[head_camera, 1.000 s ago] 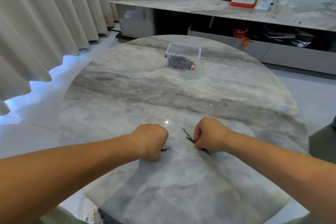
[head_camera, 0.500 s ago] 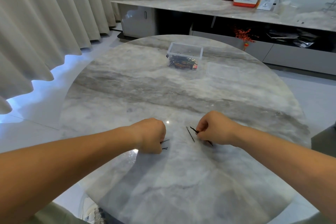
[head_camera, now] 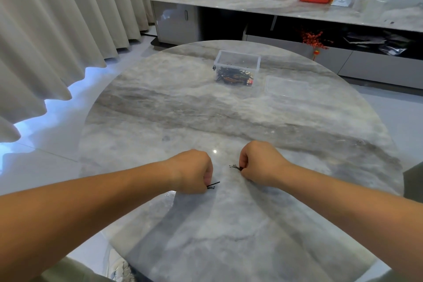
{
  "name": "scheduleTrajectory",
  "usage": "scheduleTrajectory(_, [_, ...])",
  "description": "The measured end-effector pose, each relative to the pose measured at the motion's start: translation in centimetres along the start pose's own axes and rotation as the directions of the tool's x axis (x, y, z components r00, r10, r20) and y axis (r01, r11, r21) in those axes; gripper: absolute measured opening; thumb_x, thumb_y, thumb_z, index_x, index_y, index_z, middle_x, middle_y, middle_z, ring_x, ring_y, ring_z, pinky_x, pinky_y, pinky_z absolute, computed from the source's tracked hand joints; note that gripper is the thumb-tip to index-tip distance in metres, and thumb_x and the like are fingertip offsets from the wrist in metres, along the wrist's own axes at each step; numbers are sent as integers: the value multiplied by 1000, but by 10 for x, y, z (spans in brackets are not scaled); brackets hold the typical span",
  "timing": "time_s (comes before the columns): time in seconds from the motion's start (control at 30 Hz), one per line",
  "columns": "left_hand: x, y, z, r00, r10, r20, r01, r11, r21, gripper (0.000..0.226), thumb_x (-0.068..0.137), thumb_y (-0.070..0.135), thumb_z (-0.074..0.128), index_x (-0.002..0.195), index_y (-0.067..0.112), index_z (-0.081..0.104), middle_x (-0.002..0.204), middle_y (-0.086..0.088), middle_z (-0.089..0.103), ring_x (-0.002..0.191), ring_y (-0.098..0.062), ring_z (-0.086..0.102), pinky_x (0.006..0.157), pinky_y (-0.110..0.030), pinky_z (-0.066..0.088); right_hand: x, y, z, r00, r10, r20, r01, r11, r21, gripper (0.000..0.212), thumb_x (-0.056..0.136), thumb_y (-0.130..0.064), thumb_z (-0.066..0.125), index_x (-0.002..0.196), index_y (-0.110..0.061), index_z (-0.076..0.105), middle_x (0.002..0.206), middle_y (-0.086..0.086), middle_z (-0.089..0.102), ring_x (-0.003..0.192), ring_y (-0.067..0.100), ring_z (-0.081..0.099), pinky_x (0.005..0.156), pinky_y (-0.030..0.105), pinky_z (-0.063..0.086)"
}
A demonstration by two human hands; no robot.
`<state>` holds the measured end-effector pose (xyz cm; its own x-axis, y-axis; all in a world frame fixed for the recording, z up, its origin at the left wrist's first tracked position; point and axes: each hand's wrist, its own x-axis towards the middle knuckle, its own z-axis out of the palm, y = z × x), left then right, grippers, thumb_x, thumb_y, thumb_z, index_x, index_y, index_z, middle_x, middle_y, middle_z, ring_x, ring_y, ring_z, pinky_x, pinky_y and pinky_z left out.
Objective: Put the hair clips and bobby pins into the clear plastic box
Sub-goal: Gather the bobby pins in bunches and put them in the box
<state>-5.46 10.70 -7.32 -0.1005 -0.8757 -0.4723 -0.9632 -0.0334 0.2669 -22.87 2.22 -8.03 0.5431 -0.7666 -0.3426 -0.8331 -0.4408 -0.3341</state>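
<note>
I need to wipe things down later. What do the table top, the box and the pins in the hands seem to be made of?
Table top: glossy grey-veined marble or a lookalike; it reflects light. Clear plastic box: transparent plastic, contents show through. Bobby pins: thin and black, likely coated metal wire.

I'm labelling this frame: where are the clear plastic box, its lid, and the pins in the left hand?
clear plastic box [head_camera: 238, 60]: head view, near rim.
lid [head_camera: 287, 86]: head view, flat middle.
bobby pins [head_camera: 214, 184]: head view, ends sticking out of left hand [head_camera: 194, 170].

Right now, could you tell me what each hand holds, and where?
Both hold black bobby pins by one end: left hand pins, right hand pins; tips stick out.
</note>
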Motion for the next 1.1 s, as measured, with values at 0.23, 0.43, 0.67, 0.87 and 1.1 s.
scheduleTrajectory(0.23, [-1, 10, 9, 993, 108, -55, -92, 965, 246, 20, 80, 11, 60, 97, 21, 66, 97, -1, 67, 77, -23, 52, 64, -28, 39, -2, 3, -3, 997, -67, 39, 67, 998, -20, 16, 68, -6, 63, 71, -21, 62, 75, -7, 64, 73, 17, 62, 55, 25, 46])
scheduleTrajectory(0.43, [7, -6, -7, 987, 77, -141, -83, 996, -34, 13, 75, 14, 65, 83, 24, 68, 73, 13, 59, 72, -11, 56, 58, -20, 43, 4, 25, -21, 1000, 9, -5, -7, 925, 381, 13, 71, -3, 72, 71, -14, 67, 61, -1, 67, 52, 12, 60, 56, 28, 52])
scheduleTrajectory(0.67, [50, -38, -61, 959, -112, -260, -122, 666, -736, 19, 80, -8, 73, 76, 8, 63, 67, -12, 65, 66, -25, 70, 59, -24, 57, 34, 43, -62, 988, 153, -23, -68, 563, 823, 20, 78, 14, 68, 71, -3, 60, 68, 23, 67, 60, 31, 68, 63, 39, 60])
scheduleTrajectory(0.87, [122, -52, -130, 915, -183, -360, -213, 540, -814, 18, 86, -9, 67, 81, 6, 60, 64, -8, 62, 63, -19, 73, 59, -23, 57, 113, 45, -119, 963, 212, -167, 40, 501, 864, 20, 80, 12, 68, 74, -3, 57, 68, 17, 62, 57, 25, 68, 70, 40, 61])
scheduleTrajectory(1.1, [214, -58, -213, 860, -188, -474, -205, 724, -658, 15, 82, -6, 71, 78, 7, 64, 74, -17, 70, 74, -27, 64, 70, -32, 62, 218, 39, -176, 901, 174, -398, 136, 757, 639, 21, 78, 9, 71, 67, -4, 60, 66, 18, 65, 47, 19, 64, 54, 29, 57])
